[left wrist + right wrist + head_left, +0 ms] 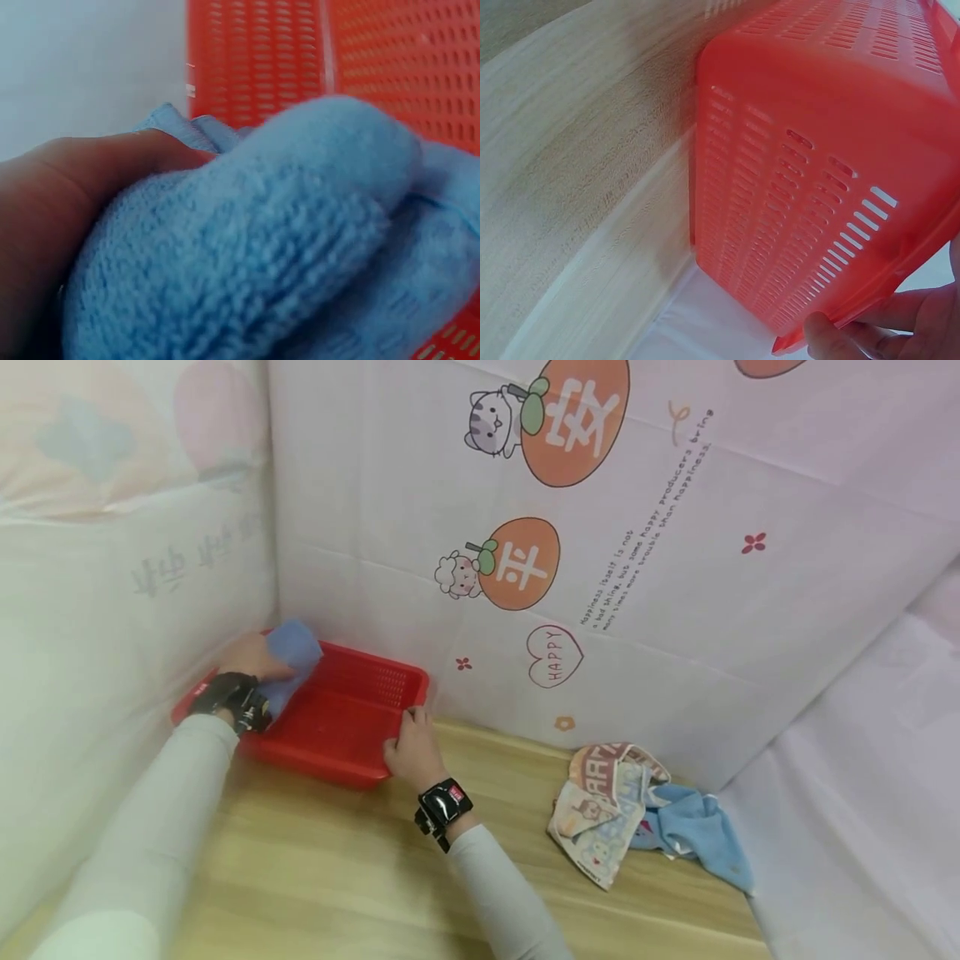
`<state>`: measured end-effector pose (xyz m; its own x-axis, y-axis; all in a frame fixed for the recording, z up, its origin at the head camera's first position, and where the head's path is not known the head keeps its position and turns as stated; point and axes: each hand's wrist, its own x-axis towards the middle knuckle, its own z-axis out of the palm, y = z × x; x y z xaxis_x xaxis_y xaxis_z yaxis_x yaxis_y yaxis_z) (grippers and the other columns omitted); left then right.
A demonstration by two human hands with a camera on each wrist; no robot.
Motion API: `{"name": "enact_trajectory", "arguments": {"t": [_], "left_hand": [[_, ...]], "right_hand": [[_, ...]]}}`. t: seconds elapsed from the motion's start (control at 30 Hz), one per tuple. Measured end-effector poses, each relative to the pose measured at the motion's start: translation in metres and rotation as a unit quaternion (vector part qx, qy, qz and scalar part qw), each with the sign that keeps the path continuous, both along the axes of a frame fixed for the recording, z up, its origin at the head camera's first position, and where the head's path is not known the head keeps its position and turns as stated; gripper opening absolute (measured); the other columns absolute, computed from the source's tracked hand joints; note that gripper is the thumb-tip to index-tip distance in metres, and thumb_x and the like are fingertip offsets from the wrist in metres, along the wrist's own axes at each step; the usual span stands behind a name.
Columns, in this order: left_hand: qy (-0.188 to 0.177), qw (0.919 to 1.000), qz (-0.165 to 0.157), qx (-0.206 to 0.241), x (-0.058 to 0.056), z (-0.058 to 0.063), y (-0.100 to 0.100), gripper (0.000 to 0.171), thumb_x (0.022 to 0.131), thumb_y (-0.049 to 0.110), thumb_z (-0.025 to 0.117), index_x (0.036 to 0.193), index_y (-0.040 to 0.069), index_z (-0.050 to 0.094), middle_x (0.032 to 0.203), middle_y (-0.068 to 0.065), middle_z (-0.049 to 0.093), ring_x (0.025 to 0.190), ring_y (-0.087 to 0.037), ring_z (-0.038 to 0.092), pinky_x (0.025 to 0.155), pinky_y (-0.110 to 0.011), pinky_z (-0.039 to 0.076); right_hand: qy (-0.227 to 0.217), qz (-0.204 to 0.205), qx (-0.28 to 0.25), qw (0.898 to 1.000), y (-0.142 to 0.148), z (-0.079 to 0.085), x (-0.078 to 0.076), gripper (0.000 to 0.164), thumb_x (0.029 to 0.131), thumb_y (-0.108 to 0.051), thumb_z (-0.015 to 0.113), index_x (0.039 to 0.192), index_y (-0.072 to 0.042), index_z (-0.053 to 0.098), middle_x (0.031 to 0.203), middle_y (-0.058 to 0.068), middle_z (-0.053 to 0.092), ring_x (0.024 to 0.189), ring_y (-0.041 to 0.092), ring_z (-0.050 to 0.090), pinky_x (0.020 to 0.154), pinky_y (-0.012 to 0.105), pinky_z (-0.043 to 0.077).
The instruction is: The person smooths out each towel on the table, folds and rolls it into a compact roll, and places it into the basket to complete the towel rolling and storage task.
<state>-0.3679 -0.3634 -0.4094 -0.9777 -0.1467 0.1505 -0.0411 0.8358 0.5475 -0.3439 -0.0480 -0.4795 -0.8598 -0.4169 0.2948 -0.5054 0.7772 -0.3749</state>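
Blue cloth (297,647): left end of the red basket (330,727); whether it touches the bottom, we cannot tell. Left hand (253,658): fingers grasping that cloth. Right hand (416,752): fingers gripping the basket's right rim. Handling: we should brace that rim firmly.

The left arm (146,827) stretches forward, the left hand (252,658) gripping. The right arm (506,889) angles forward and inward, the right hand (417,753) holding on with curled fingers (829,341).
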Motion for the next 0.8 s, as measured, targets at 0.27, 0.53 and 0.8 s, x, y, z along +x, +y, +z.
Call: {"name": "enact_trajectory", "arguments": {"t": [0.27,0.53,0.8], "left_hand": [[-0.023,0.9986,0.023,-0.041,-0.012,-0.020,-0.012,0.061,0.076,0.041,0.077,0.095,-0.013,0.059,0.083,-0.027,0.063,0.077,-0.041,0.060,0.061,-0.050,0.050],[-0.053,0.9950,0.042,-0.074,-0.018,-0.033,-0.015,0.062,0.070,0.039,0.079,0.097,-0.014,0.061,0.083,-0.029,0.062,0.080,-0.046,0.060,0.064,-0.054,0.050],[-0.101,0.9879,0.059,-0.102,-0.030,-0.041,-0.010,0.074,0.061,0.033,0.089,0.106,-0.019,0.061,0.096,-0.037,0.062,0.094,-0.054,0.061,0.079,-0.063,0.050]], "right_hand": [[0.012,0.002,0.003,1.000,-0.001,0.002,0.001,0.037,0.088,-0.013,0.060,0.120,0.005,0.061,0.135,0.015,0.051,0.124,0.027,0.048,0.103,0.034,0.048],[-0.001,-0.008,0.013,1.000,-0.002,0.006,0.004,0.040,0.089,-0.015,0.062,0.125,0.005,0.060,0.138,0.014,0.050,0.127,0.025,0.046,0.106,0.034,0.046],[0.002,-0.007,0.023,1.000,-0.001,0.007,0.004,0.044,0.086,-0.013,0.062,0.125,0.007,0.060,0.139,0.016,0.050,0.128,0.027,0.046,0.107,0.034,0.045]]}}
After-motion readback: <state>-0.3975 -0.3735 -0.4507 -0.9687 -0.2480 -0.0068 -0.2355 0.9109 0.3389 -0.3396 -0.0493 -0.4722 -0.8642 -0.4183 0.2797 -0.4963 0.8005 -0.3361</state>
